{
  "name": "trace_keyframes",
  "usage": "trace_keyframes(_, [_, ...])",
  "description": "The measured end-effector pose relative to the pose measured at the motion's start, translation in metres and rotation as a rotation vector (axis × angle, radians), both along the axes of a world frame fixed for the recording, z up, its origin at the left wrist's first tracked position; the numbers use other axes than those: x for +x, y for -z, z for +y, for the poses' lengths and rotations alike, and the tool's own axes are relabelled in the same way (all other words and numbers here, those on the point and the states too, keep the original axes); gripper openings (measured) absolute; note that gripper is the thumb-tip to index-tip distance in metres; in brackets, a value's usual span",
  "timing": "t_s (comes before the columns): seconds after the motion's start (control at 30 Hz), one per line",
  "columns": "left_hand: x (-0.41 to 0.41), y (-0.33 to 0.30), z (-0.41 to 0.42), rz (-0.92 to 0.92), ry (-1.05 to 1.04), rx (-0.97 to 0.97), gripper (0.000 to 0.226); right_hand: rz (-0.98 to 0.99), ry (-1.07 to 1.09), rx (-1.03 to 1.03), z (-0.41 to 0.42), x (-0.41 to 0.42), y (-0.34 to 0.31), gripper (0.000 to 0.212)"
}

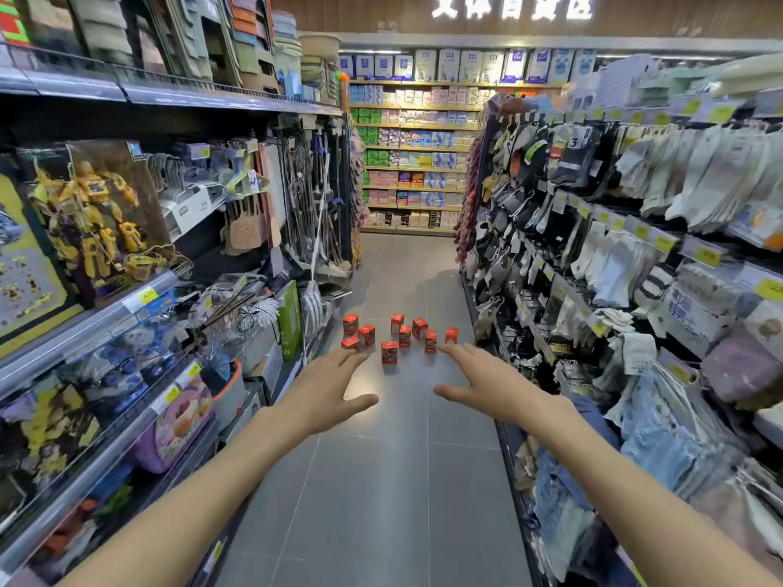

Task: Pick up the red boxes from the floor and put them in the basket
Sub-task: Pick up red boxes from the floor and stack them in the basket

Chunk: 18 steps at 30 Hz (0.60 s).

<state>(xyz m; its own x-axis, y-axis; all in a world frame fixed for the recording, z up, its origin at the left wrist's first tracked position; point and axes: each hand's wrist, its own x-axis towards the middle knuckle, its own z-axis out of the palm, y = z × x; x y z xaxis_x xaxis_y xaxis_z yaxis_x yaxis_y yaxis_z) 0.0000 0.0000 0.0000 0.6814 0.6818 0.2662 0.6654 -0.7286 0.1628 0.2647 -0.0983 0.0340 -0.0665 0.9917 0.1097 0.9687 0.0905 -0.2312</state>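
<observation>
A: Nearest the camera, what shows?

B: Two bare forearms reach forward over a grey tiled floor (pixel 381 480). The left hand (pixel 326 396) and the right hand (pixel 487 385) both hover palm down with fingers spread and straight; each grip is released and holds nothing.

A: And the room around them?

B: A narrow shop aisle. On the left, grey metal shelves (pixel 106 315) carry a boxed yellow toy robot (pixel 97 222), other toy packs, and farther on, hanging hangers and mops. Low on that side sits a grey bucket with an orange rim (pixel 229 391); what lies inside cannot be told. On the right, a dark rack of hanging packaged socks (pixel 593 247) runs the length of the aisle.

A: Where are the boxes?

B: Just past the fingertips, in the middle of the aisle, a loose cluster of small red cardboard boxes (pixel 398 334) stands on the floor, most upright, set near one another but mostly apart. Neither hand touches them.

A: Beyond that?

B: At the aisle's end, yellow-edged shelves of stacked pastel packets (pixel 415 154) fill the wall, under a lit white sign (pixel 512 6).
</observation>
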Motion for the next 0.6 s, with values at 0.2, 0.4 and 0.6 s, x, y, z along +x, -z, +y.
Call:
trace_keyframes(0.2, [0.017, 0.028, 0.098, -0.015, -0.060, -0.050, 0.074, 0.010, 0.006, 0.002, 0.098, 0.019, 0.026, 0.079])
trace_keyframes(0.4, [0.047, 0.036, 0.245, -0.028, -0.042, -0.025, 0.076, -0.009, -0.005, -0.002, 0.245, 0.047, 0.034, 0.080])
trace_keyframes(0.6, [0.083, 0.020, 0.401, -0.018, -0.053, -0.031, 0.077, -0.003, -0.001, 0.010, 0.395, 0.083, 0.010, 0.077])
